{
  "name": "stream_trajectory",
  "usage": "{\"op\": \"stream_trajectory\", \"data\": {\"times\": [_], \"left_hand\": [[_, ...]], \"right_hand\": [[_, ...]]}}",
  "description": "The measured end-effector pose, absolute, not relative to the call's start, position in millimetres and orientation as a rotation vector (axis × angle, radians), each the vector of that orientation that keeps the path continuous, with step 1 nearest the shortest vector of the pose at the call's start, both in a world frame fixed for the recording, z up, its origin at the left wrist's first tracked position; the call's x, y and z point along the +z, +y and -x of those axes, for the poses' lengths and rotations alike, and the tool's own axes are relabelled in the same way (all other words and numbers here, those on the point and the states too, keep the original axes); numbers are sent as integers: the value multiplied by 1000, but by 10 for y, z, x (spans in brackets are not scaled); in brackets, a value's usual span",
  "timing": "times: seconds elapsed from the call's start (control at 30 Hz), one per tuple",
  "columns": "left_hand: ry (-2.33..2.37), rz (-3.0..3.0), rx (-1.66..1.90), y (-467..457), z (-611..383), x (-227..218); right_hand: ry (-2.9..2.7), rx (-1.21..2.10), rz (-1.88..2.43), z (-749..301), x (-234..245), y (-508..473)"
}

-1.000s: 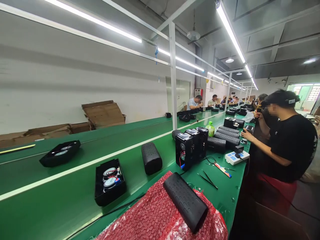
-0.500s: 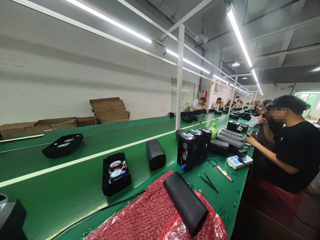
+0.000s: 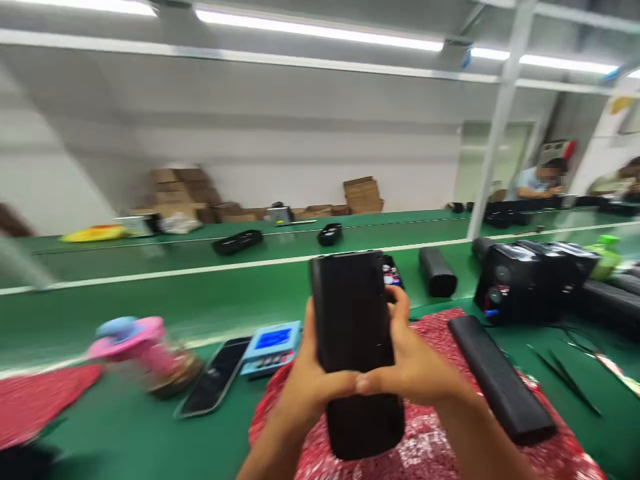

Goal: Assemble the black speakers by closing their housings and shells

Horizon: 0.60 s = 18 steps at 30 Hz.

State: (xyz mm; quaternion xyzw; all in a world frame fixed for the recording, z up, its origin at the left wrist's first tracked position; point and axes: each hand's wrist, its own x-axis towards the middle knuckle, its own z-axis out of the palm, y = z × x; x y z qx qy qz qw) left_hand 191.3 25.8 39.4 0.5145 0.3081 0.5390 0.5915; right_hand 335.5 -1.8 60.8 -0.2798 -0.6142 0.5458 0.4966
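A black speaker housing (image 3: 353, 307) is held upright between my two hands, over red bubble wrap (image 3: 425, 443) on the green bench. My left hand (image 3: 315, 373) wraps its left side and my right hand (image 3: 413, 363) its right side. Both thumbs lie across its near face with their tips together. Behind the housing, partly hidden, an open housing with wired drivers (image 3: 392, 272) shows. Another long black housing part (image 3: 500, 380) rests on the wrap, right of my right hand.
Left of the wrap are a blue device with a screen (image 3: 273, 343), a phone (image 3: 217, 377) and a blurred pink-topped cup (image 3: 145, 353). Tweezers (image 3: 565, 377) lie at the right, near standing open speakers (image 3: 525, 280). A white post (image 3: 500, 127) rises behind. A person (image 3: 535, 183) sits across the line.
The view has swung to the left. My hands have come into view, holding the speaker housing upright. The housing part on the bubble wrap still lies there.
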Motion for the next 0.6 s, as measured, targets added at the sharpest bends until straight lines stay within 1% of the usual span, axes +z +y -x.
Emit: {"op": "stream_trajectory", "data": {"times": [0.1, 0.2, 0.4, 0.6], "left_hand": [[686, -1158, 1197, 148, -1776, 494], [645, -1165, 1192, 122, -1796, 553], [669, -1159, 1166, 143, -1809, 540], [664, -1177, 1221, 84, -1891, 550]], "right_hand": [[-1361, 1406, 670, -3335, 610, -13], [-1312, 1389, 683, -3293, 597, -25], [-1290, 1316, 752, -3227, 561, -6], [-1332, 1371, 728, -3347, 520, 106]]}}
